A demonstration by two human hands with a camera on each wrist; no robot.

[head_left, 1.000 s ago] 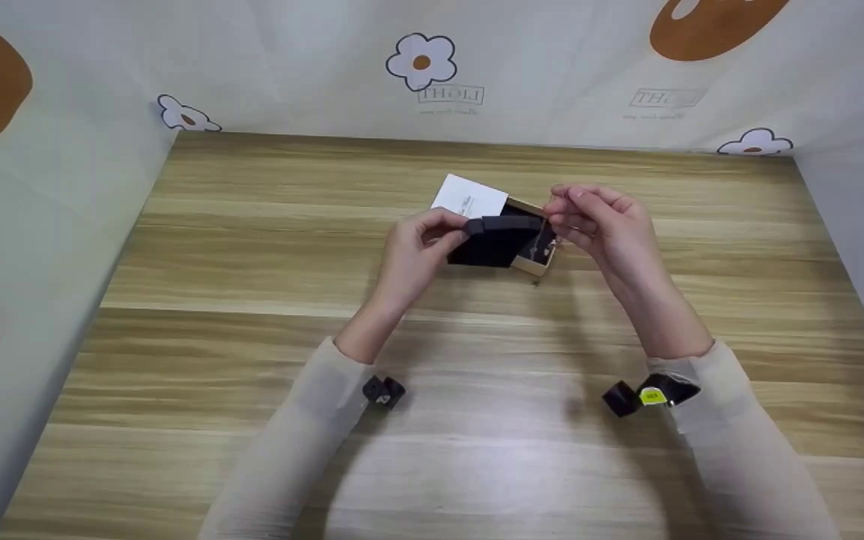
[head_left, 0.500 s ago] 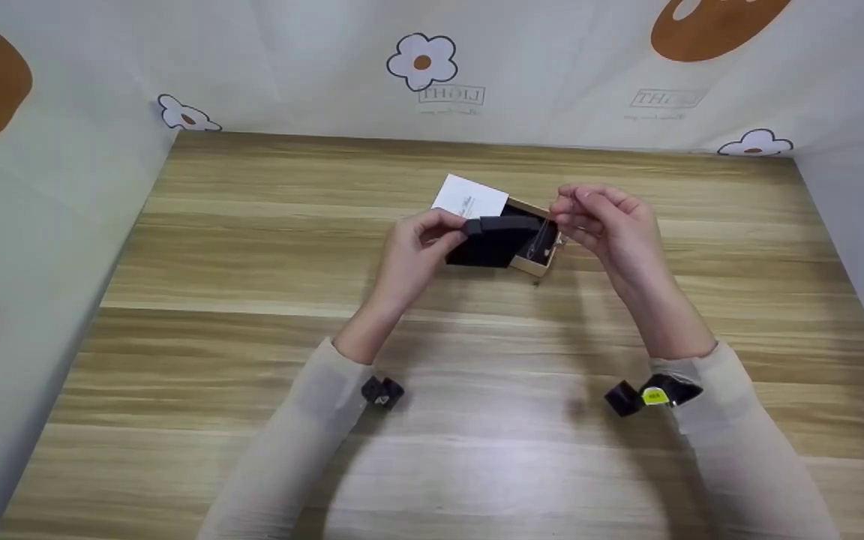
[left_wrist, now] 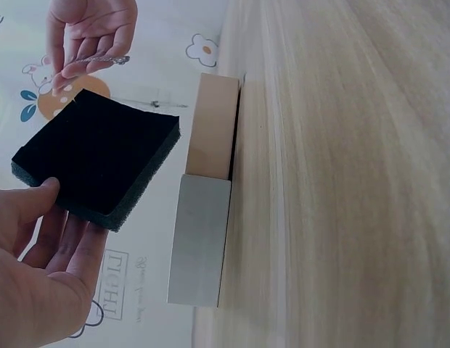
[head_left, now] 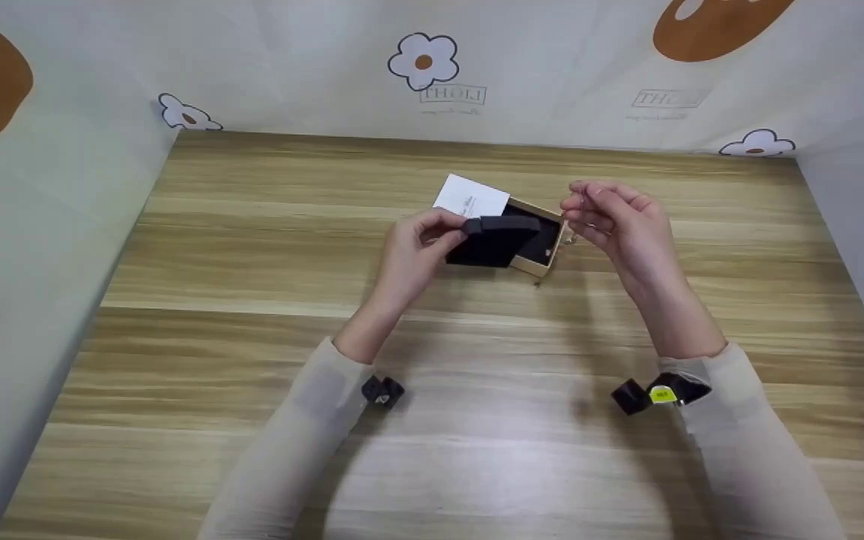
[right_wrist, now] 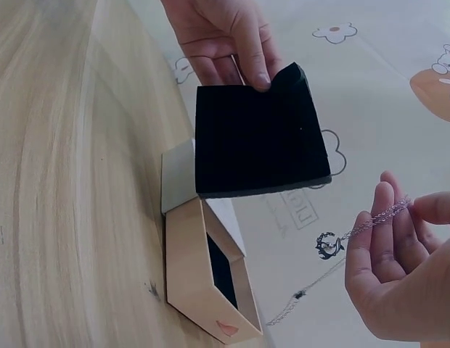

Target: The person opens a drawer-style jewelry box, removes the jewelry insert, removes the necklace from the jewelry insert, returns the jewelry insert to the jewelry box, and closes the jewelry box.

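In the head view, the left hand point(head_left: 413, 251) is pinching a black pad point(head_left: 483, 246) above a tan box point(head_left: 532, 268), which is lying on the table point(head_left: 222, 262), partly inside its white cover point(head_left: 472, 195). In the left wrist view, that hand is gripping the pad by its edge. In the right wrist view, the right hand point(right_wrist: 399, 283) is pinching a silver chain point(right_wrist: 385, 215); its pendant point(right_wrist: 329, 248), seemingly a crescent, is dangling beside the fingers.

From here I log black pad point(right_wrist: 261, 141), tan box point(right_wrist: 192, 261) with white cover point(head_left: 471, 193), silvery necklace point(right_wrist: 377, 220). Worktop point(head_left: 252, 247): streaked tan-brown woodgrain; beyond its far edge, cream backdrop point(head_left: 312, 75), white flowers point(head_left: 423, 62), orange-brown centres.
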